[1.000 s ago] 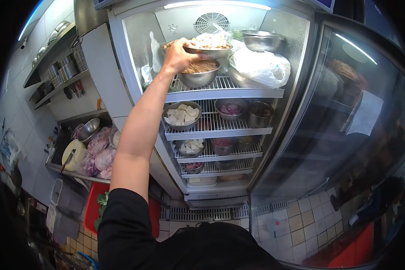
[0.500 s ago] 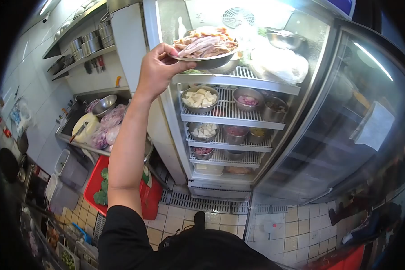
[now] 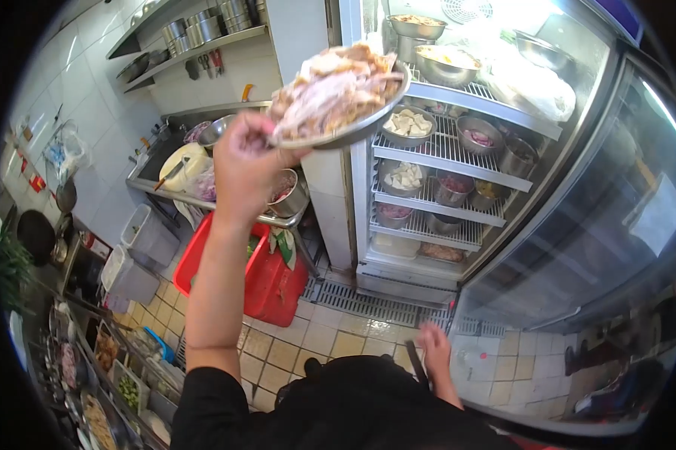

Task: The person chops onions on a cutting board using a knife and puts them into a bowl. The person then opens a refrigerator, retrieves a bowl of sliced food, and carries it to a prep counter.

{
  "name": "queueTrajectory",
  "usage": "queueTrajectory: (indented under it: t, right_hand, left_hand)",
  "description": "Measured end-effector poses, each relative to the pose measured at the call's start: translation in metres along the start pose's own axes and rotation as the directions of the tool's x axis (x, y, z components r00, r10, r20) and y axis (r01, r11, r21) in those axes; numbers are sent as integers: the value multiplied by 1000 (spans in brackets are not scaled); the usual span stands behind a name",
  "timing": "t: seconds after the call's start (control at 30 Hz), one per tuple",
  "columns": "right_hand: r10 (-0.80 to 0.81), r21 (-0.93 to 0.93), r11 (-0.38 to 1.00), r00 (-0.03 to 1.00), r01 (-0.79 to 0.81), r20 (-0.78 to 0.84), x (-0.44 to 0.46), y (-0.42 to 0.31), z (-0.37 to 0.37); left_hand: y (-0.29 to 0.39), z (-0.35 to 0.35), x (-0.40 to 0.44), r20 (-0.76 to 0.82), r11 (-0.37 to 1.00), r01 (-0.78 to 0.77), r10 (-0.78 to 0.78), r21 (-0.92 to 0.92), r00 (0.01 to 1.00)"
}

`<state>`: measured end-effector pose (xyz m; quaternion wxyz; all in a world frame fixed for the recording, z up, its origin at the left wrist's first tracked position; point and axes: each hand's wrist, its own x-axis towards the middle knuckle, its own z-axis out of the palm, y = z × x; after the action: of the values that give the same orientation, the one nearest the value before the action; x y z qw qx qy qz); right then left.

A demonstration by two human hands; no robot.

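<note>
My left hand [image 3: 252, 161] grips the rim of a metal bowl [image 3: 345, 139], thumb underneath, raised in front of the fridge's left edge. Sliced, pale, browned meat [image 3: 338, 90] is heaped in the bowl. Low at the right, beside my dark clothing, is my right hand [image 3: 435, 352]; its fingers are blurred. A dark, narrow object [image 3: 417, 364] is right beside it, and whether the hand holds it cannot be made out. Inside the open fridge, a food-filled bowl [image 3: 447, 71] and a white plastic bag [image 3: 540, 94] are on the top shelf.
The glass fridge door [image 3: 578, 247] stands open at the right. Lower fridge shelves [image 3: 450, 161] hold several bowls. Red tubs [image 3: 278, 289] are on the tiled floor below a sink counter [image 3: 259, 217]. Food containers [image 3: 128, 390] line the lower left. Part of a person [image 3: 615, 382] is at the far right.
My left hand has brought the bowl of meat out of the fridge, leftward and nearer. The view has turned left, and my right hand has come into view.
</note>
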<state>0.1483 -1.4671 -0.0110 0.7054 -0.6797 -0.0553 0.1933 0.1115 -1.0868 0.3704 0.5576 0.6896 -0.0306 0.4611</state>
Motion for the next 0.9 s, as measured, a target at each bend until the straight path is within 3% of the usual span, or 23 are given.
queueTrajectory:
  t: [0.07,0.1,0.17,0.23,0.33,0.47,0.57,0.7,0.8,0.87,0.9]
  right_hand:
    - [-187,223,966,946,128,266,14,-99,70]
    - [-287,231,950,873,209,394,16,-138,102]
    - [-442,437,864,793,251,419,6,-186,170]
    - [-506,653,736,785,178,357,0,-194,229]
    - [-341,751,657,864,-63,371,-9,-176,285]
    - [-271,747,629,841,-214,469,-10,-146,312]
    - [-57,653,596,787,-466,614,-15,-145,316]
    - [33,568,591,721,-573,693,10,-140,300]
    - [6,576,640,753,-508,658,61,-144,278]
    - [-110,604,731,819,-317,563,96,-193,247]
    - [-271,683,711,831,-168,486,124,-213,229]
  left_hand:
    - [-3,-14,-32,13,998,8,-7,-55,1000]
    - [-4,-18,-49,15,997,-13,15,-82,1000]
    - [-10,-32,-86,-8,995,74,-75,-60,997]
    - [-13,-46,-118,-24,996,80,-81,-27,996]
    - [-25,-77,-148,40,971,-61,53,229,998]
    - [-29,-115,-170,70,883,-146,128,445,989]
    - [-46,-133,-185,54,867,-141,131,477,990]
    - [-60,-139,-193,21,863,-97,100,495,995]
    - [-67,-147,-198,-52,895,-52,84,443,995]
    - [-62,-158,-197,-57,907,-47,78,418,995]
    - [-54,-161,-196,-64,914,-46,79,403,995]
